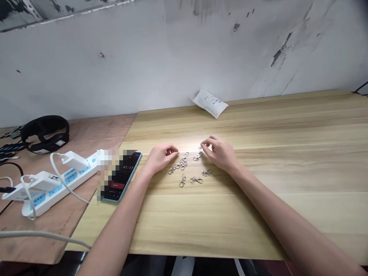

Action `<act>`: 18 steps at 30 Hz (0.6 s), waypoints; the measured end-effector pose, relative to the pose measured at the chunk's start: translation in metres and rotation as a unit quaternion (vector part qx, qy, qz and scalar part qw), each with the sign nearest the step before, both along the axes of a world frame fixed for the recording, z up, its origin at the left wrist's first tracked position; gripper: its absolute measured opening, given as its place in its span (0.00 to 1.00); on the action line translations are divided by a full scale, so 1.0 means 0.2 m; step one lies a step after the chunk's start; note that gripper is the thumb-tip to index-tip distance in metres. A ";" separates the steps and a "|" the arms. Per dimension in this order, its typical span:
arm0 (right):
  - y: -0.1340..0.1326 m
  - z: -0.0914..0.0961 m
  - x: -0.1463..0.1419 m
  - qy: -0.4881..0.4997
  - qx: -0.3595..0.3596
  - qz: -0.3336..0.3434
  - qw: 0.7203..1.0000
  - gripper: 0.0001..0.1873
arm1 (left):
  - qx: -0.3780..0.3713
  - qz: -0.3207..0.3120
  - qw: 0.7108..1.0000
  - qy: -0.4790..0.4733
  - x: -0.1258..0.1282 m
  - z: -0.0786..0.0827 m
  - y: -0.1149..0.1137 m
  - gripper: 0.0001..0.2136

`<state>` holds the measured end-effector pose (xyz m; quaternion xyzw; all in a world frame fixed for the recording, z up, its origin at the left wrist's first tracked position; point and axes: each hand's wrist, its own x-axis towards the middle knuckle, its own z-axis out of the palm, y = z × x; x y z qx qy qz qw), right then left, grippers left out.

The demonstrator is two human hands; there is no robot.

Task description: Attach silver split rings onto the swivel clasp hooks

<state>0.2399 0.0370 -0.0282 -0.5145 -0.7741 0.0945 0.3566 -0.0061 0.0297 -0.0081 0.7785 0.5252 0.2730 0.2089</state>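
Note:
Several silver lobster-clasp key rings (181, 165) lie loosely on the wooden table between my hands. To their left, my left hand (161, 157) is closed in a pinch, thumb against fingertips; what it holds, if anything, is too small to name. On the other side, my right hand (220, 152) pinches a small key ring (200, 147), of which only a bit of metal sticks out past the fingertips. One clasp (197, 156) rests just below those fingers. Closer to me are three more, the upright one (183, 180), the sideways one (196, 180) and the right one (206, 173).
A phone (123, 178) with a timer on its screen lies left of my left forearm. Beyond it stands a white power strip (64, 191) with chargers and cables, and a black headset (44, 134). A white plastic packet (210, 103) lies against the wall.

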 end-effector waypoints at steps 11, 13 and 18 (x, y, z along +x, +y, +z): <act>-0.11 0.06 -0.11 0.155 -0.156 0.268 0.938 0.15 | -0.135 -0.058 0.965 -0.216 0.12 0.04 -0.07 0.09; -0.11 0.07 -0.10 0.179 -0.184 0.263 0.930 0.15 | -0.137 -0.052 0.963 -0.228 0.10 0.04 -0.06 0.11; -0.09 0.07 -0.08 0.266 -0.229 0.258 0.900 0.14 | -0.157 -0.066 0.960 -0.223 0.09 0.06 -0.07 0.12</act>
